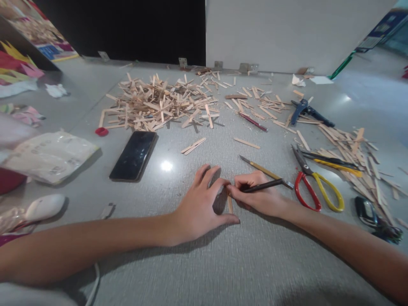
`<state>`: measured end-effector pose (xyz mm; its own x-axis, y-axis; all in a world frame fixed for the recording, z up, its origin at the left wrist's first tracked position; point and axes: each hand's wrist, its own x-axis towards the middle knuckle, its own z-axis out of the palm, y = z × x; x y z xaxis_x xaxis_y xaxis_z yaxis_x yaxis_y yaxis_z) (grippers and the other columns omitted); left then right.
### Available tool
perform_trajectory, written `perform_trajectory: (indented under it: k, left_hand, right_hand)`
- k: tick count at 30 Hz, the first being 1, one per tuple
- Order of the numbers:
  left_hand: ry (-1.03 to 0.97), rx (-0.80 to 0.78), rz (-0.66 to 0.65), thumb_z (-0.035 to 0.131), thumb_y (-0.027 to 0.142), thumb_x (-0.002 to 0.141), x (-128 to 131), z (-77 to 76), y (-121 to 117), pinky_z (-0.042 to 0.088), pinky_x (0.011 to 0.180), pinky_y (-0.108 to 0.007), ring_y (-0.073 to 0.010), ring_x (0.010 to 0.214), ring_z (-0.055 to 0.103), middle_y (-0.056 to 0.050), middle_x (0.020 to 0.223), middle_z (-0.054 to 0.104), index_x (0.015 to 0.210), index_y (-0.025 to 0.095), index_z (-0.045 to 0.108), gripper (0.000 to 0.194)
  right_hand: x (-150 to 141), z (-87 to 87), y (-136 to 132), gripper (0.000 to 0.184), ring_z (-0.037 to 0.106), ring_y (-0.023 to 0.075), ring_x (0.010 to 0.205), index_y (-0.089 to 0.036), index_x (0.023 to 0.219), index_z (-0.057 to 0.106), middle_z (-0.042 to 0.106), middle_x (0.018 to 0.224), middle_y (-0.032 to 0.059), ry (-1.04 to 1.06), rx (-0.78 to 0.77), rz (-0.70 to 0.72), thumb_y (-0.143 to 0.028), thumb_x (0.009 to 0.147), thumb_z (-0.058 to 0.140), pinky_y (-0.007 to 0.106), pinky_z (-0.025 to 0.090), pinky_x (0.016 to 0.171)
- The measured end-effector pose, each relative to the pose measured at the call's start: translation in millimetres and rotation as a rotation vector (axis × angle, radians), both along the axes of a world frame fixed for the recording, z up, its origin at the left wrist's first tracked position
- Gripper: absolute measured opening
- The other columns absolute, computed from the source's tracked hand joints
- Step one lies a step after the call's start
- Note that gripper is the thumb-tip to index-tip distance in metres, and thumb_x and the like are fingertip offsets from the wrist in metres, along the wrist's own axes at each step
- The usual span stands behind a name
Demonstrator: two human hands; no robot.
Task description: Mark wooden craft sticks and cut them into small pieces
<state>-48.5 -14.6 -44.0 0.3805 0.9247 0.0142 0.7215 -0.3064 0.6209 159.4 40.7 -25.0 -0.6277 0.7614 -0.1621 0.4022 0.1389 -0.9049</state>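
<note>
My left hand [200, 204] rests on the grey table with its thumb and index finger at the two ends of a short wooden craft stick [230, 205], holding it down. From the right, my right hand [259, 195] grips a slim black pen [266, 185], its point hidden by my fingers close to the stick's upper end. Just beyond that hand lies a craft knife [264, 168] with a brass-coloured handle. A few loose craft sticks [194, 145] lie ahead of my left hand, and a single stick [247, 143] ahead of my right.
A large pile of craft sticks [159, 104] stands at the back. On the left are a phone [134, 156], a plastic packet [52, 156] and a white mouse [45, 207]. Red-and-yellow-handled scissors [307, 170], a yellow cutter [338, 167], a dark blue tool [310, 112] and keys [387, 233] lie right.
</note>
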Motion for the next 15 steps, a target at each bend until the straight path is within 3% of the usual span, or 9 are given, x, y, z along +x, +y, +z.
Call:
perform_trajectory:
  k: [15]
  left_hand:
    - [0.024, -0.022, -0.005, 0.098, 0.064, 0.069, 1.0, 2.8, 0.2, 0.038, 0.126, -0.072, -0.0504, 0.163, 0.022, -0.017, 0.166, 0.044, 0.133, 0.023, 0.064, 0.083]
  right_hand:
    - [-0.5, 0.9, 2.5, 0.041, 0.038, 0.0112, 0.053, -0.023, 0.060, 0.047, 0.044, 0.054, -0.0052, 0.007, 0.121, 0.034, -0.036, 0.097, 0.058, 0.029, 0.028, 0.053]
